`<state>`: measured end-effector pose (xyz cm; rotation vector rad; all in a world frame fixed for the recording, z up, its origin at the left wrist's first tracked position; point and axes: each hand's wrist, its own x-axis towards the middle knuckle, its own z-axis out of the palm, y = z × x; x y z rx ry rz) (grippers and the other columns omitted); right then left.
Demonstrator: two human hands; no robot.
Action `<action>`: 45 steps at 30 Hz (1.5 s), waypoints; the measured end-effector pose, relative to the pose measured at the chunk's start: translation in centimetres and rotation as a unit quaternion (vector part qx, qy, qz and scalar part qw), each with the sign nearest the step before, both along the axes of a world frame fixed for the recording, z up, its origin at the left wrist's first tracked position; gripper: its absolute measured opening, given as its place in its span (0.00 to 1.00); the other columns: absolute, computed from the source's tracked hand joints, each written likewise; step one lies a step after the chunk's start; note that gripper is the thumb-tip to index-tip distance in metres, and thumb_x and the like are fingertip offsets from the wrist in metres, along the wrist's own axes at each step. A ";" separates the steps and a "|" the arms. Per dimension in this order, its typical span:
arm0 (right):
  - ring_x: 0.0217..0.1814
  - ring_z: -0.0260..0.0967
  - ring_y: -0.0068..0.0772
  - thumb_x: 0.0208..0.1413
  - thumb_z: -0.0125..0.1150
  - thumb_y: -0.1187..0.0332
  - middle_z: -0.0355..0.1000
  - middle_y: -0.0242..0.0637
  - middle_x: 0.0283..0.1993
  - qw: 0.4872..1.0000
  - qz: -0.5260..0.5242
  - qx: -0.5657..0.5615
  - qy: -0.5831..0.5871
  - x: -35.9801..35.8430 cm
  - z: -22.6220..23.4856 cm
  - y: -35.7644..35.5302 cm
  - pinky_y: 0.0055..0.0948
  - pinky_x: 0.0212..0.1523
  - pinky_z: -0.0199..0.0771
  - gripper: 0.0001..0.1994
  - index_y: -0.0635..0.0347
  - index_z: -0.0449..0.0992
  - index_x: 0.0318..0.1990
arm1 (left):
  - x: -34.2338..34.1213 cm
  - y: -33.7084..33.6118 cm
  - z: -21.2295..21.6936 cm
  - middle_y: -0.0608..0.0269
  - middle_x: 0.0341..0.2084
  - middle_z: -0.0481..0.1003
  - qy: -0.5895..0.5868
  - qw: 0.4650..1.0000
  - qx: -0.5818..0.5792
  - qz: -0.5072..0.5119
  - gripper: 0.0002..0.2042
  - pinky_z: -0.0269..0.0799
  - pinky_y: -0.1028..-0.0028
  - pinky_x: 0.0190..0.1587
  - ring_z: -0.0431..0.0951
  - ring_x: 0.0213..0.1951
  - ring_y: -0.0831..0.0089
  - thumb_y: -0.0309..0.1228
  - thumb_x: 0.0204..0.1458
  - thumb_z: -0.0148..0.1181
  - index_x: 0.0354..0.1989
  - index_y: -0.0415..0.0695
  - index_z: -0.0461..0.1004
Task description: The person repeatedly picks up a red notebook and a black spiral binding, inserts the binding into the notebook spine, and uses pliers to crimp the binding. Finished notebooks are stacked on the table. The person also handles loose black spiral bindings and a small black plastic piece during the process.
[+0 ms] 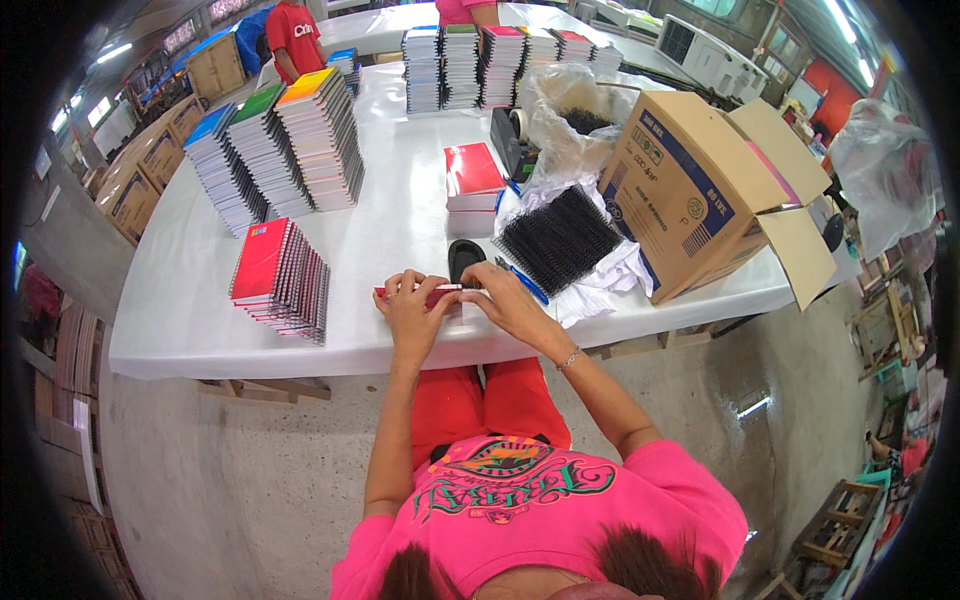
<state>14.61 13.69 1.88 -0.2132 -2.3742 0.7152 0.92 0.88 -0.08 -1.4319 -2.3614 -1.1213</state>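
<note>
Close to the table's front edge, my left hand (410, 312) grips a thin red-covered notebook (437, 296), its fingers over the top and thumb along the near edge. My right hand (510, 304) is closed in a pinch at the notebook's right end; what sits between those fingertips is too small to make out. Just beyond lies a black oval object (465, 257). A pile of black plastic spiral coils (558, 236) rests on white cloth (612, 283) to the right, with a blue pen (527, 284) beside it. Behind stand red-covered books (473, 178) without visible coils.
Spiral-bound red notebooks (281, 281) are stacked at the left, with taller notebook stacks (322, 140) behind and more (460, 70) at the far side. An open cardboard box (680, 185), a plastic bag of coils (580, 110) and a black tape dispenser (511, 146) occupy the right.
</note>
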 end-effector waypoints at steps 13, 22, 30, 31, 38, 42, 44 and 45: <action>0.43 0.67 0.51 0.61 0.56 0.66 0.67 0.42 0.39 0.999 -0.041 0.026 -0.024 -0.5 0.2 -0.9 0.47 0.42 0.64 0.06 0.58 0.71 0.41 | 0.1 0.0 -0.5 0.72 0.38 0.70 0.007 1.000 0.012 0.005 0.13 0.45 0.37 0.61 0.65 0.53 0.65 0.47 0.47 0.68 0.38 0.57 0.82; 0.41 0.68 0.50 0.61 0.56 0.68 0.69 0.43 0.39 0.998 -0.041 0.051 -0.015 -0.7 -0.2 -1.1 0.43 0.40 0.64 0.07 0.61 0.71 0.42 | 0.2 0.2 -0.6 0.71 0.37 0.71 0.001 1.000 0.011 0.011 0.12 0.46 0.37 0.60 0.65 0.53 0.65 0.44 0.45 0.69 0.36 0.56 0.82; 0.41 0.68 0.51 0.61 0.55 0.68 0.69 0.43 0.39 0.999 -0.032 0.032 -0.005 -1.3 -0.1 -1.1 0.45 0.40 0.64 0.07 0.60 0.70 0.41 | 0.2 0.4 -0.6 0.70 0.38 0.71 0.014 1.000 0.003 0.019 0.11 0.45 0.35 0.61 0.65 0.54 0.64 0.40 0.45 0.68 0.37 0.56 0.81; 0.43 0.68 0.51 0.61 0.55 0.68 0.69 0.43 0.39 0.999 -0.032 0.033 -0.018 -1.5 0.0 -0.9 0.46 0.40 0.64 0.07 0.60 0.70 0.42 | 0.3 0.3 -0.5 0.70 0.38 0.71 0.017 1.000 -0.001 0.022 0.11 0.45 0.35 0.61 0.65 0.54 0.64 0.40 0.45 0.68 0.37 0.56 0.81; 0.44 0.67 0.57 0.58 0.58 0.69 0.67 0.49 0.42 0.999 -0.010 -0.018 -0.046 -2.1 0.0 -1.2 0.49 0.43 0.66 0.09 0.63 0.68 0.42 | 0.2 0.2 -0.8 0.70 0.40 0.70 0.007 1.000 -0.007 0.017 0.11 0.46 0.37 0.61 0.65 0.54 0.63 0.38 0.44 0.67 0.38 0.56 0.80; 0.44 0.67 0.57 0.57 0.59 0.69 0.66 0.50 0.43 0.998 -0.014 -0.060 0.005 -2.3 0.1 -1.6 0.48 0.43 0.67 0.11 0.64 0.68 0.43 | 0.2 0.2 -0.9 0.70 0.40 0.70 0.021 1.000 0.008 0.015 0.12 0.47 0.38 0.60 0.65 0.55 0.63 0.37 0.45 0.66 0.39 0.55 0.79; 0.43 0.67 0.57 0.57 0.60 0.69 0.66 0.50 0.43 0.997 0.000 -0.075 0.024 -2.4 -0.5 -1.3 0.48 0.42 0.67 0.11 0.65 0.68 0.43 | 0.2 0.3 -0.8 0.70 0.40 0.70 0.026 0.999 0.003 0.019 0.12 0.47 0.39 0.61 0.65 0.55 0.63 0.35 0.45 0.66 0.40 0.55 0.78; 0.43 0.67 0.57 0.56 0.60 0.70 0.66 0.50 0.42 0.998 -0.004 -0.057 0.011 -2.4 -0.6 -1.2 0.48 0.42 0.67 0.11 0.65 0.68 0.43 | 0.2 0.4 -0.8 0.70 0.40 0.70 0.025 1.000 0.004 0.019 0.12 0.47 0.38 0.61 0.65 0.55 0.63 0.35 0.45 0.66 0.40 0.55 0.78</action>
